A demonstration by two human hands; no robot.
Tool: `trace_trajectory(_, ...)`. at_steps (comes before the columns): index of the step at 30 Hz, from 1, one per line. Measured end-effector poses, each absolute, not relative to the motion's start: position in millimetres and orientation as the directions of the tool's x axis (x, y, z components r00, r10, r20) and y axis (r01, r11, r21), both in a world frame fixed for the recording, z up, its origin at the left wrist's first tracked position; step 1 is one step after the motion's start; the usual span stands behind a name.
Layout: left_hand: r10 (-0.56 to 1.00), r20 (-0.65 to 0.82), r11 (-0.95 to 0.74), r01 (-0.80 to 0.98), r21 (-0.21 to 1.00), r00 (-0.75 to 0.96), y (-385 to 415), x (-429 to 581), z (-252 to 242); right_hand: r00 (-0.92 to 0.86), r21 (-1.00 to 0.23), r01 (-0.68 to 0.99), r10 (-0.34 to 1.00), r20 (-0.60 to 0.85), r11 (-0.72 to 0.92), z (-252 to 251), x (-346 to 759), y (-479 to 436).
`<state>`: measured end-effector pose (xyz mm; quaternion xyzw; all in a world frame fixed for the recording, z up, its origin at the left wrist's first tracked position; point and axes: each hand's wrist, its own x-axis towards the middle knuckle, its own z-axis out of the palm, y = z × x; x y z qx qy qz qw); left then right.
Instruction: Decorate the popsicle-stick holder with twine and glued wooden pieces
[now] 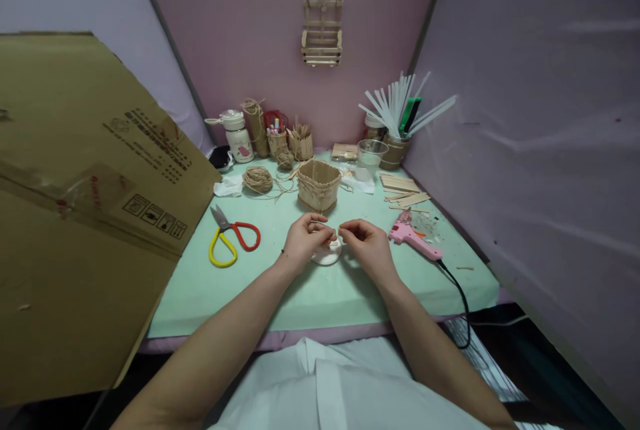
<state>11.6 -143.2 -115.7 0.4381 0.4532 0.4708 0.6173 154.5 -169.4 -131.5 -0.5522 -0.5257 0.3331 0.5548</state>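
Observation:
My left hand is closed in a pinch above a small white round piece, which lies on the table in front of me. Just to the right, my right hand pinches too, thumb against forefinger, with its fingertips close to those of the left. Whatever the fingertips hold is too small to make out. Right behind the hands stands a small woven twine basket with an open top. The fingers partly cover the white piece.
Scissors with red and yellow handles lie left. A pink glue gun with a black cord is on the right, near wooden sticks. Behind are a twine ball, a bottle and a plastic cup. A cardboard sheet leans left.

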Motion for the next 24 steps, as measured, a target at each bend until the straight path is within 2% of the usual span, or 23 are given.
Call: trace_trajectory(24, 0.978, -0.139, 0.167, -0.185, 0.969, 0.155, -144.5, 11.4, -115.0, 0.214, -0.963, 0.216, 0.955, 0.205, 0.158, -129.2, 151.5, -172.2)
